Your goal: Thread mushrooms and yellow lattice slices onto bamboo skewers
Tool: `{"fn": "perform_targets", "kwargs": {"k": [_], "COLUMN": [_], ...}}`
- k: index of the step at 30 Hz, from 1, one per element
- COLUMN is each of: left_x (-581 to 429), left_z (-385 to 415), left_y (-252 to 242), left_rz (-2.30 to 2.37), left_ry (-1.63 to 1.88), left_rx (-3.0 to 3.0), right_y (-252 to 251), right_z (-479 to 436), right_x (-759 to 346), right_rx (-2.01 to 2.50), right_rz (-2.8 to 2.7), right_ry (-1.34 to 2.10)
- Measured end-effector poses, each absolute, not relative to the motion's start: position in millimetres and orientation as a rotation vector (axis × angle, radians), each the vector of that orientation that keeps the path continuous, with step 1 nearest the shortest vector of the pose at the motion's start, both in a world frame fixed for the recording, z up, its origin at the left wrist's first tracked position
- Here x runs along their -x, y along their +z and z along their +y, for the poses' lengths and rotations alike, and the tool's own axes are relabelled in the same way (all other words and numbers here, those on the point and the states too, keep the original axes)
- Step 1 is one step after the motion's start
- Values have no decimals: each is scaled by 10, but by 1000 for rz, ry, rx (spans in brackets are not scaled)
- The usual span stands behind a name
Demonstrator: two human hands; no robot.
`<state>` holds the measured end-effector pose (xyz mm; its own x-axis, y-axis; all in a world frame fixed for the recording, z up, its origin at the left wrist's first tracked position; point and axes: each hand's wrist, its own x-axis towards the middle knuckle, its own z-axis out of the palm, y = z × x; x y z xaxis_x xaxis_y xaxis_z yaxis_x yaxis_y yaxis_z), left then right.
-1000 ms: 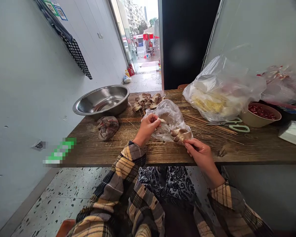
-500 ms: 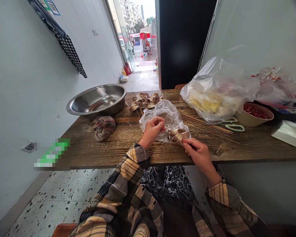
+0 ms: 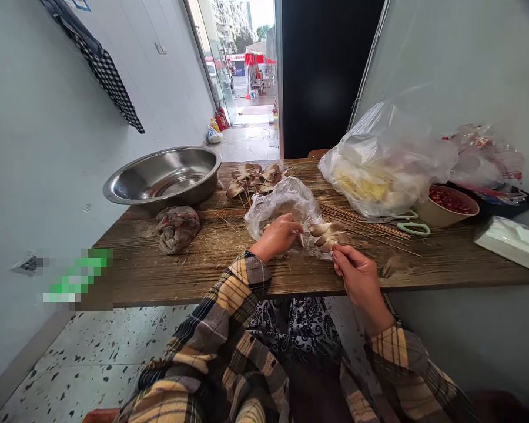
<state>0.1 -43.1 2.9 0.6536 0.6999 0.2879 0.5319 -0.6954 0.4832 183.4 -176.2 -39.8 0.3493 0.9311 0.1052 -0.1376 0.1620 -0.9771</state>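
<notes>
My right hand is closed, thumb and fingers pinching the lower end of a brown-capped oyster mushroom piece. Whether a stick runs through it I cannot make out. My left hand is over the clear plastic bag, its fingers bent down and drawn together; anything between them is hidden. The bag lies crumpled on the table. Behind it rests a pile of oyster mushrooms with thin sticks poking out toward me. Loose bamboo skewers lie to the right of the bag.
On the wooden table are a steel basin and a dark, wrinkled lump at left. To the right are green-handled scissors, a filled plastic bag, a bowl of red pieces and a tissue pack.
My left hand has moved down and slightly right over the bag, its fingers turned downward. My right hand has lifted the mushroom piece slightly to the right. The view has shifted a little.
</notes>
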Motion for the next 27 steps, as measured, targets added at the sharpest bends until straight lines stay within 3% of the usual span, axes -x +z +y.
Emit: {"fn": "perform_targets", "kwargs": {"k": [5,11,27], "left_x": [34,-36,-32], "left_z": [-406,-494,-613], "left_y": [129,184,187], "left_rz": [1021,794,722], "left_ry": [930,989,948], "left_rx": [-2024,-1261,-1267], "right_y": [-335,-259,-212], "right_z": [-1770,-1778,-1732], "right_x": [-1823,-1820,-1766], "right_rx": [1142,1152,1306], "right_rz": [-985,-1083,-1267], "right_ry": [947,928,845]}}
